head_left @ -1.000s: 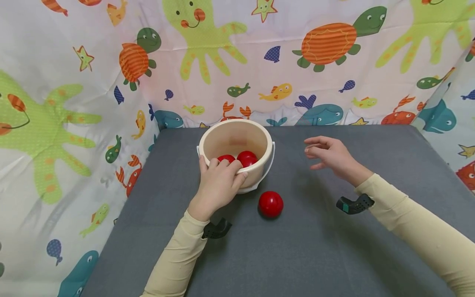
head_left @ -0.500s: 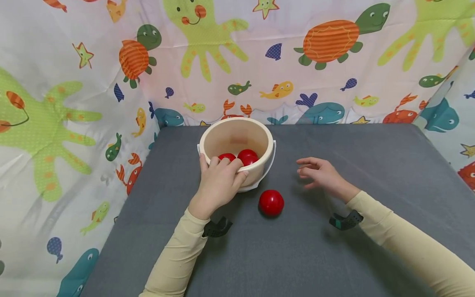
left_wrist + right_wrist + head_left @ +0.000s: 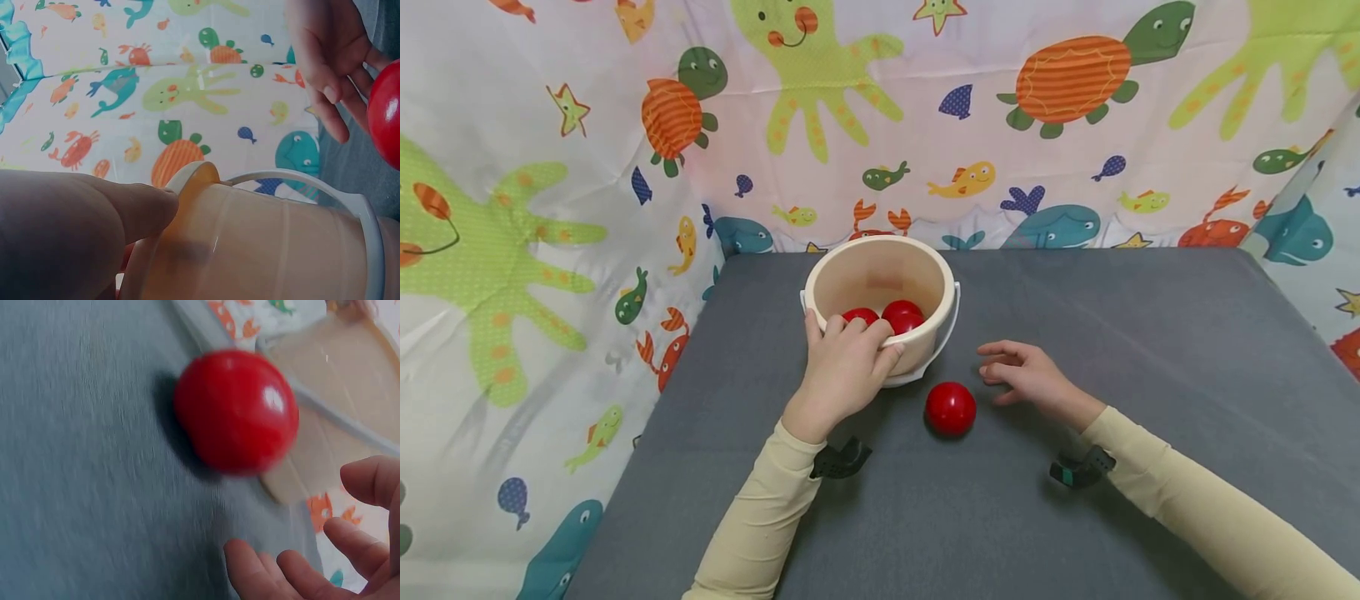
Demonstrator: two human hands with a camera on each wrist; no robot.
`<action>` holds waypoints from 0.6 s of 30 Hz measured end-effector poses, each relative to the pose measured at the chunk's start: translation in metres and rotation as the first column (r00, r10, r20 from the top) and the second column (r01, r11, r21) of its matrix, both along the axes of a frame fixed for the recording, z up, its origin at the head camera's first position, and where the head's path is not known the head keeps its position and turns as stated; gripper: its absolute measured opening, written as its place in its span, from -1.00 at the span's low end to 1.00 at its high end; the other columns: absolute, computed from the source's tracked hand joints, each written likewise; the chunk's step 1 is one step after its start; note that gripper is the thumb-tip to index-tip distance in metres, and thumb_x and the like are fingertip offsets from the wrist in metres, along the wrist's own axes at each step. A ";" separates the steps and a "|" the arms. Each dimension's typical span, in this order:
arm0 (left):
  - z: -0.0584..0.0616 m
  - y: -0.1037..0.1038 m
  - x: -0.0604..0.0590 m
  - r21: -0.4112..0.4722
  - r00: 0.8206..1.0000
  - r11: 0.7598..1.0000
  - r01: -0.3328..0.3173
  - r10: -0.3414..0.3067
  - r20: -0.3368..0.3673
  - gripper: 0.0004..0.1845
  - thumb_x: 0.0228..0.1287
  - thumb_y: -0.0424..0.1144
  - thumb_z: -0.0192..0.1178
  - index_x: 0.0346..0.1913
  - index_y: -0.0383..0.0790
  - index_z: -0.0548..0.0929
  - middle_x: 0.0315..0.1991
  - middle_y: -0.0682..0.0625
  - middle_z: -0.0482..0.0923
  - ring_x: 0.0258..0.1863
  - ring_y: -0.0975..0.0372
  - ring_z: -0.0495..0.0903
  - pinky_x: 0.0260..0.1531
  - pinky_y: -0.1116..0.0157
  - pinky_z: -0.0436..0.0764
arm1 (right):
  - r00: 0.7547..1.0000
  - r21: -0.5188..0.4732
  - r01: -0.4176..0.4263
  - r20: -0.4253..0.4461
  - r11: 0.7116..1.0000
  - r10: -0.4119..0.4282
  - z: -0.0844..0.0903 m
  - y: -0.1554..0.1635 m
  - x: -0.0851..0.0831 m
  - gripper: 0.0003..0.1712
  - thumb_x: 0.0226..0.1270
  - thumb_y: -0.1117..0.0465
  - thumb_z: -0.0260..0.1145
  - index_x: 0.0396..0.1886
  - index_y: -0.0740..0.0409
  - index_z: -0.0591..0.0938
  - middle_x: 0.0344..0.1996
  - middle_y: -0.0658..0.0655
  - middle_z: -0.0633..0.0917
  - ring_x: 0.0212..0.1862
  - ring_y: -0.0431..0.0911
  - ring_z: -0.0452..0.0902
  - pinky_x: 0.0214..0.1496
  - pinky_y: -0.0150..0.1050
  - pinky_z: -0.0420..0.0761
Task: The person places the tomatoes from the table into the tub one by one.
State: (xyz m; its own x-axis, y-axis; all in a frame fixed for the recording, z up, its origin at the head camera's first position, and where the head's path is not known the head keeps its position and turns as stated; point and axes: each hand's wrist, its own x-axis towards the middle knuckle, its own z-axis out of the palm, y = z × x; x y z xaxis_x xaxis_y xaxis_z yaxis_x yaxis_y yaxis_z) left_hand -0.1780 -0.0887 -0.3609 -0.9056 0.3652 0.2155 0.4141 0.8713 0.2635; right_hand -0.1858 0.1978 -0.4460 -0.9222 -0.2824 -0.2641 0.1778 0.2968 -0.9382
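Observation:
A cream bucket with a white handle stands on the grey table; two red balls lie inside it. My left hand grips the bucket's near rim, its thumb on the outer wall and its fingers over the edge. A third red ball lies on the table just in front of the bucket, also in the right wrist view as a red ball. My right hand hovers open just right of that ball, with loose fingers apart from it.
A sea-animal patterned cloth walls the table at the back and on both sides. Grey tabletop stretches out to the right and in front.
My right hand has moved down and left from beside the bucket to close by the loose red ball. The left hand and bucket have stayed put.

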 end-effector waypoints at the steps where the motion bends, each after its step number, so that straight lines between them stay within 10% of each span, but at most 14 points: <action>1: 0.000 0.000 0.000 0.000 1.000 1.000 0.000 0.000 0.002 -0.80 0.41 0.01 0.23 -0.07 0.00 0.67 -0.12 -0.08 0.67 0.04 -0.06 0.53 0.42 -0.48 -0.11 | 1.000 -0.007 -0.010 -0.001 1.000 0.010 0.000 -0.002 0.002 -0.42 0.52 0.20 0.15 0.42 0.37 0.37 0.32 0.51 0.50 0.18 0.17 0.61 -0.03 -0.02 0.78; 18: 0.002 0.001 0.001 -0.001 1.000 1.000 -0.003 0.003 0.006 -0.76 0.41 0.01 0.24 -0.02 -0.02 0.68 -0.07 -0.10 0.68 0.06 -0.08 0.52 0.43 -0.47 -0.11 | 0.996 0.026 -0.083 -0.019 0.996 0.084 -0.007 -0.036 0.017 -0.47 0.43 0.23 0.26 0.34 0.30 0.49 0.23 0.41 0.60 -0.08 -0.06 0.62 -0.17 -0.12 0.78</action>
